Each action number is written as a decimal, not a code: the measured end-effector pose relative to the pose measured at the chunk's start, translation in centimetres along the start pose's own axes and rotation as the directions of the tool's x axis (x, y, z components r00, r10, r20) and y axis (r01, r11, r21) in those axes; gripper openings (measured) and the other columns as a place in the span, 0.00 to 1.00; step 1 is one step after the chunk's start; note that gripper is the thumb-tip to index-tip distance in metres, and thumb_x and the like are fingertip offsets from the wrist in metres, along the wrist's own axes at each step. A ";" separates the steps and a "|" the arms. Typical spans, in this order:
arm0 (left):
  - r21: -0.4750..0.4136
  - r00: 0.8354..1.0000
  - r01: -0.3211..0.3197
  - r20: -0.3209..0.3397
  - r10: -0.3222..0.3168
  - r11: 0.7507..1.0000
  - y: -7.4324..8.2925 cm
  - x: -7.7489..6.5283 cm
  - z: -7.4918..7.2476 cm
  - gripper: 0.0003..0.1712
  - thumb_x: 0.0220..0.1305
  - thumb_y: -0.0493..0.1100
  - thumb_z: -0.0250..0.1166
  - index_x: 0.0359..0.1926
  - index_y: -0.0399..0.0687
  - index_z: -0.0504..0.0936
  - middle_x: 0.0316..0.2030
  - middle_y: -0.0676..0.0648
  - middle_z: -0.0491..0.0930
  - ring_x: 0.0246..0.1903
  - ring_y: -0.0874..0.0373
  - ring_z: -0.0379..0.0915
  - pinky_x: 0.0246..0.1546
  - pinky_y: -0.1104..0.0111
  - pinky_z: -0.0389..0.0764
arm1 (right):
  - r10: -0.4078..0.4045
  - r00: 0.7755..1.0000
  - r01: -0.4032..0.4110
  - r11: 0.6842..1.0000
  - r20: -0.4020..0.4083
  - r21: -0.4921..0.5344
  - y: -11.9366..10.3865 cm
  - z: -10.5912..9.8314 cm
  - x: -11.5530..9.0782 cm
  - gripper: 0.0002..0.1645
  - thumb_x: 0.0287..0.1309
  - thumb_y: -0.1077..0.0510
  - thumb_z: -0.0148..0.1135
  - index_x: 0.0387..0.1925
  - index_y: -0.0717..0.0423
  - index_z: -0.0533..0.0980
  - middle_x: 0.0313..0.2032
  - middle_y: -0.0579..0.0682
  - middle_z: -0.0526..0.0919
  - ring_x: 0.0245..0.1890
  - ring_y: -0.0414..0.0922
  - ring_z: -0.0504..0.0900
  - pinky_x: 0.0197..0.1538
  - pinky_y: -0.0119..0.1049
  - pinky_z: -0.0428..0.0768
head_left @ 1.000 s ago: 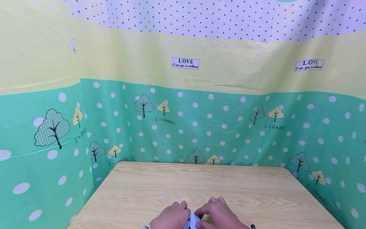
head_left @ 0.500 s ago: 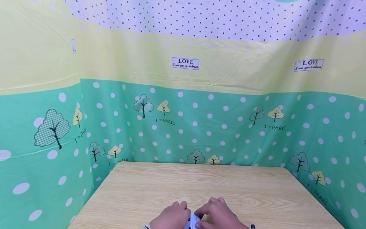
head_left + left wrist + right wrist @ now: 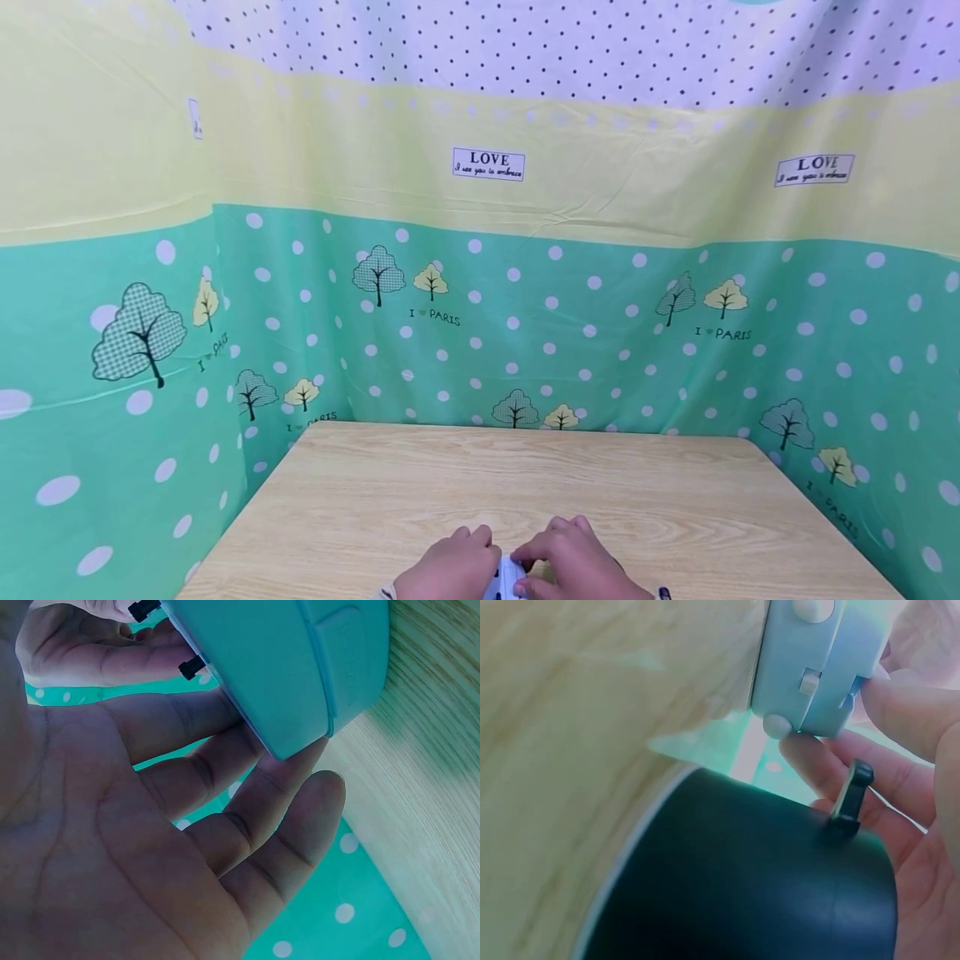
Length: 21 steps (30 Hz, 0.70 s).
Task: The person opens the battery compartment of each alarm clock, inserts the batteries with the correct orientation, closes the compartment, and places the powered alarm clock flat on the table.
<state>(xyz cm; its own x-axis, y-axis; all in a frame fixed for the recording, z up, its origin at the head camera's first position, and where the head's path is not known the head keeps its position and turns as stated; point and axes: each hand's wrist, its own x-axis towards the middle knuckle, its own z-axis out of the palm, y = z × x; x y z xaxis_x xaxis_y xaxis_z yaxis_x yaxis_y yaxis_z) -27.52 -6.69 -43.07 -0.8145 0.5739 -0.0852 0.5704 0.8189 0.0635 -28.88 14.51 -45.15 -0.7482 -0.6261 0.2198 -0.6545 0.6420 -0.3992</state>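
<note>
At the near side of the table, both hands hold a small light-blue plastic box (image 3: 504, 577). My left hand (image 3: 450, 567) grips its left side; in the left wrist view bent fingers (image 3: 277, 795) lie against the edge of the box (image 3: 285, 667), and short black pegs (image 3: 192, 667) stick out of one face. My right hand (image 3: 573, 562) is on the opposite side. The right wrist view shows the right thumb (image 3: 904, 705) at a notch in the box (image 3: 810, 667), with fingers behind it. Pale round knobs (image 3: 777, 726) and a small tab sit on this face.
A dark cylindrical thing (image 3: 757, 877) with a small black hook-shaped piece (image 3: 851, 799) stands close by the right hand. The wooden table (image 3: 480, 475) spreads out ahead, with a green and yellow patterned curtain (image 3: 465, 333) behind its far edge.
Both hands and the box keep their place. The head view has shifted very slightly.
</note>
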 end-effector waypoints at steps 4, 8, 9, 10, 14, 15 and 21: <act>0.003 1.000 -0.002 -0.011 0.002 1.000 -0.1 -0.1 0.0 0.29 0.48 0.66 0.69 0.45 0.55 0.81 0.35 0.56 0.72 0.29 0.63 0.63 0.31 0.68 0.73 | 0.019 1.000 -0.019 1.000 0.015 -0.008 -0.1 -0.2 0.0 0.17 0.54 0.35 0.61 0.43 0.31 0.82 0.35 0.23 0.80 0.32 0.31 0.70 0.36 0.34 0.57; -0.011 0.999 -0.022 -0.025 0.022 1.000 -0.5 -0.4 0.1 0.32 0.47 0.68 0.68 0.46 0.54 0.80 0.34 0.56 0.71 0.30 0.64 0.63 0.31 0.69 0.73 | 0.022 0.999 -0.021 0.999 0.026 -0.026 -0.1 -0.3 0.1 0.16 0.56 0.36 0.60 0.43 0.31 0.82 0.34 0.22 0.79 0.31 0.31 0.68 0.36 0.35 0.57; -0.014 0.999 -0.030 -0.030 0.030 0.999 -0.6 -0.5 0.1 0.33 0.47 0.69 0.68 0.47 0.53 0.80 0.34 0.56 0.71 0.30 0.65 0.63 0.32 0.70 0.73 | 0.015 0.999 -0.013 0.999 0.030 -0.035 -0.1 -0.3 0.1 0.16 0.57 0.36 0.59 0.44 0.31 0.82 0.35 0.22 0.79 0.31 0.31 0.69 0.36 0.35 0.57; -0.010 0.998 -0.043 -0.039 0.043 0.999 -0.8 -0.6 0.2 0.34 0.48 0.69 0.67 0.47 0.52 0.79 0.34 0.56 0.71 0.30 0.65 0.63 0.32 0.70 0.73 | 0.014 0.999 -0.013 0.999 0.031 -0.038 -0.2 -0.3 0.1 0.15 0.58 0.36 0.59 0.44 0.32 0.82 0.35 0.22 0.79 0.32 0.31 0.69 0.36 0.35 0.57; 0.016 0.993 -0.086 -0.082 0.087 0.996 -1.3 -0.9 0.5 0.38 0.47 0.71 0.66 0.49 0.47 0.77 0.36 0.55 0.72 0.31 0.66 0.66 0.32 0.71 0.74 | -0.003 1.000 0.003 0.997 0.005 -0.079 -0.1 -0.5 0.0 0.14 0.60 0.38 0.58 0.43 0.33 0.82 0.35 0.24 0.80 0.34 0.31 0.71 0.36 0.34 0.59; 0.014 0.991 -0.094 -0.091 0.095 0.995 -1.5 -0.9 0.7 0.39 0.46 0.71 0.66 0.49 0.47 0.76 0.36 0.55 0.72 0.31 0.67 0.67 0.32 0.71 0.75 | -0.008 1.000 0.007 0.996 -0.004 -0.087 -0.1 -0.6 -0.1 0.14 0.60 0.39 0.58 0.43 0.34 0.82 0.36 0.24 0.81 0.35 0.30 0.71 0.37 0.34 0.60; -0.077 0.988 -0.121 -0.106 0.113 0.990 -2.2 -0.9 1.3 0.41 0.44 0.73 0.67 0.50 0.50 0.76 0.38 0.59 0.72 0.33 0.70 0.67 0.34 0.72 0.75 | -0.103 0.991 0.088 0.983 -0.085 -0.160 0.3 -1.0 -0.7 0.12 0.62 0.42 0.57 0.42 0.37 0.83 0.38 0.27 0.82 0.36 0.30 0.71 0.36 0.33 0.61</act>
<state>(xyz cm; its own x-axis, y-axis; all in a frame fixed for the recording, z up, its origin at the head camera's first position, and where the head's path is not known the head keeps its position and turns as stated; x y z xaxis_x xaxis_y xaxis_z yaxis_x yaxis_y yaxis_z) -27.92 -8.96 -44.44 -0.7515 0.6591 0.0286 0.6552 0.7406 0.1494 -28.66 15.64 -44.51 -0.6837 -0.6485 0.3347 -0.7267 0.6471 -0.2305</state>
